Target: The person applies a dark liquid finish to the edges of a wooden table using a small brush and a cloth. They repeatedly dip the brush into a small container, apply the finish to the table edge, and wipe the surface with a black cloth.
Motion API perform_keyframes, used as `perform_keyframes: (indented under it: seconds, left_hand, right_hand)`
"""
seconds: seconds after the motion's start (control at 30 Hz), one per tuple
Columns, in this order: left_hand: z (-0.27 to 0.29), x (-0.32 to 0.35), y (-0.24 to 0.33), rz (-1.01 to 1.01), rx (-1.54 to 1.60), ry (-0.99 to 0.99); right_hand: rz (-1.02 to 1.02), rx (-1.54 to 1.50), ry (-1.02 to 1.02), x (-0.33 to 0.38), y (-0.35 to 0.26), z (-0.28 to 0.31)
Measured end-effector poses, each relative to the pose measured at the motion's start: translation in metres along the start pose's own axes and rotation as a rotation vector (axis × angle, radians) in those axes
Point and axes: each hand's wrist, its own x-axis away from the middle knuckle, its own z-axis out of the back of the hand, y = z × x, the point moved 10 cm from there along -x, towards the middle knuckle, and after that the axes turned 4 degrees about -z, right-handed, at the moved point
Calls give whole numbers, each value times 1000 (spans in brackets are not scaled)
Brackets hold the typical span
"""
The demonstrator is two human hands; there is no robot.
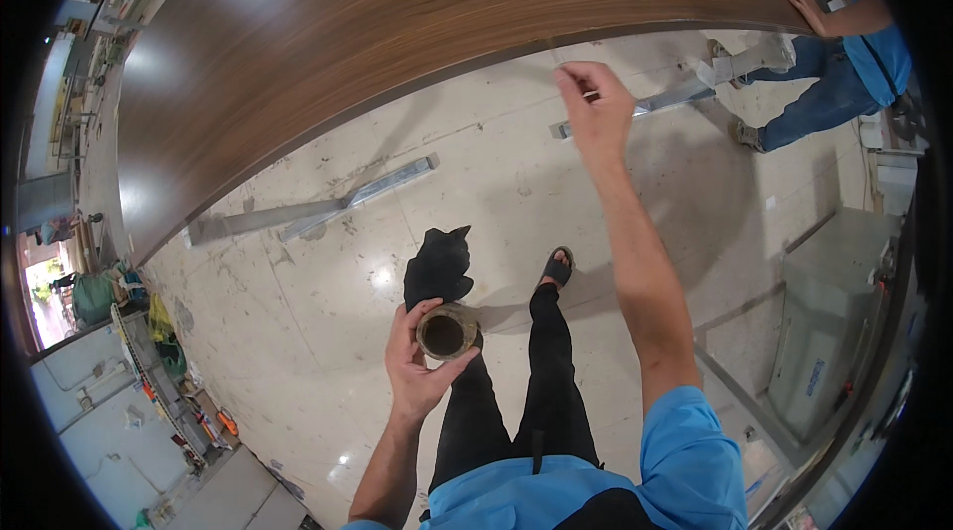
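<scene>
My left hand [417,356] is wrapped round a small round pot [446,331], seen from above, its inside dark. Just past the pot, by my fingertips, is a ragged black piece [437,267] that looks like cloth or thin sheet; whether my fingers hold it too, I cannot tell. Raised at the front edge of a large brown wood-grain panel [427,4], my right hand [598,108] has thumb and fingers pinched together. Anything in that pinch is too small to make out.
Metal support legs [372,191] stand under the panel on the pale, stained floor [328,331]. At the right, a co-worker in blue rests a hand [802,2] on the panel. A grey-green cabinet [829,302] is at my right; tools and clutter [164,381] line the left.
</scene>
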Motion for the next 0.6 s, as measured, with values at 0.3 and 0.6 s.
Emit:
perform_keyframes:
  seconds: [0.3, 0.6]
  left_hand:
    - [4, 1, -2, -19, -42, -17]
    - [18, 6, -4, -19, -22, 11]
  right_hand:
    - [-32, -25, 67, 4, 6, -26]
    - [-138, -117, 75, 32, -19, -50]
